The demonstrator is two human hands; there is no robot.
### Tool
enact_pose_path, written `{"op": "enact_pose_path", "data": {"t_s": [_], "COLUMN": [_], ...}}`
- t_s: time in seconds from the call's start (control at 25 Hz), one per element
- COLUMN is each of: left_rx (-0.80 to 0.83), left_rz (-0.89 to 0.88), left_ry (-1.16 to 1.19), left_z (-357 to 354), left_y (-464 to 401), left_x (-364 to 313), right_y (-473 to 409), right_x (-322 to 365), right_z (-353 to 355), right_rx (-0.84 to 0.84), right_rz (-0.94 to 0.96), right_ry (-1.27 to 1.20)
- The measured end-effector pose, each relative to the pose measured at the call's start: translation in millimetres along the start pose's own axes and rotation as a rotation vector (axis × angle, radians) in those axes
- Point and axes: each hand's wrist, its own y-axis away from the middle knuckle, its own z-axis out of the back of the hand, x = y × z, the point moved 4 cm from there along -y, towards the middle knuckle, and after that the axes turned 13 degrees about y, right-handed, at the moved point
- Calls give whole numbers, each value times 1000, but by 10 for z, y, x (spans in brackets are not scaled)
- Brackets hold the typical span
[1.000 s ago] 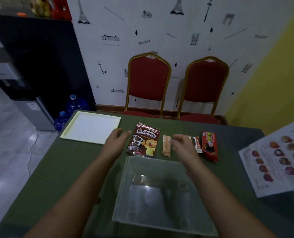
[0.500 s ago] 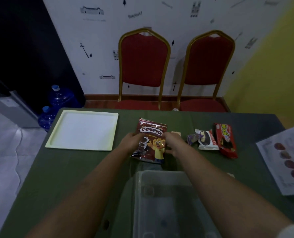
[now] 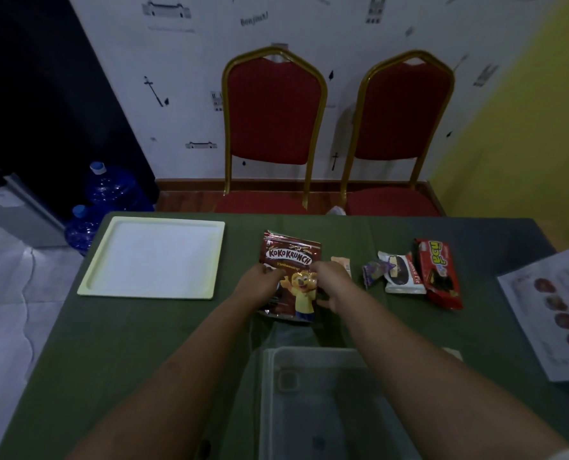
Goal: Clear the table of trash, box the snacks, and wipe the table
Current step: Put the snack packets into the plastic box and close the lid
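Note:
A dark red Koko Krunch bag (image 3: 289,260) lies at the middle of the green table (image 3: 143,343). My left hand (image 3: 260,285) grips its left edge and my right hand (image 3: 331,282) grips its right edge. A small tan wafer packet (image 3: 341,262) peeks out behind my right hand. To the right lie a crumpled purple wrapper (image 3: 374,272), a white pie packet (image 3: 402,273) and a red snack packet (image 3: 439,273). A clear plastic box (image 3: 326,406) stands close to me, under my forearms.
A pale square tray (image 3: 153,257) sits at the table's left. A printed sheet (image 3: 555,310) overhangs the right edge. Two red chairs (image 3: 273,127) stand behind the table, and blue water bottles (image 3: 110,190) are on the floor at the left.
Both hands moved forward from above the clear box and closed on the sides of the Koko Krunch bag. The view tilted down and closer.

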Motion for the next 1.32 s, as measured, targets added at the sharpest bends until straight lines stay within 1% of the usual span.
{"op": "enact_pose_path", "data": {"t_s": [0.08, 0.2, 0.36, 0.48, 0.64, 0.72, 0.84, 0.92, 1.0, 1.12, 1.24, 1.32], "left_rx": [-25, -74, -100, -105, -94, -113, -112, -122, -153, -174, -133, -144], "left_rz": [-31, -120, -244, -295, -263, -263, -260, -243, -217, -160, -76, -33], "left_ry": [0, 9, -12, 14, -30, -65, -67, -128, -219, -437, -646, -687], "left_z": [33, 127, 208, 132, -177, -347, -617, -751, -816, -934, -1062, -1123], "left_y": [134, 424, 1171, 1890, 2596, 2812, 3033, 3055, 2948, 2750, 2612, 2545], "left_x": [-107, -368, -641, -615, -283, -122, 83, 264, 429, 564, 584, 573], "right_y": [63, 245, 897, 1361, 1794, 1947, 2050, 2068, 1998, 1815, 1660, 1598], "right_x": [44, 134, 132, -110, -678, -948, -1340, -1552, -1691, -1795, -1792, -1780], "right_z": [26, 127, 451, 718, 957, 1030, 1096, 1105, 1062, 982, 840, 750], "right_rx": [-18, -13, 76, 155, 213, 226, 263, 283, 315, 363, 399, 405], "right_rz": [53, 199, 423, 544, 599, 608, 568, 533, 479, 374, 330, 307], "right_ry": [-52, -51, -99, -36, 60, 104, 133, 149, 153, 158, 277, 360]}}
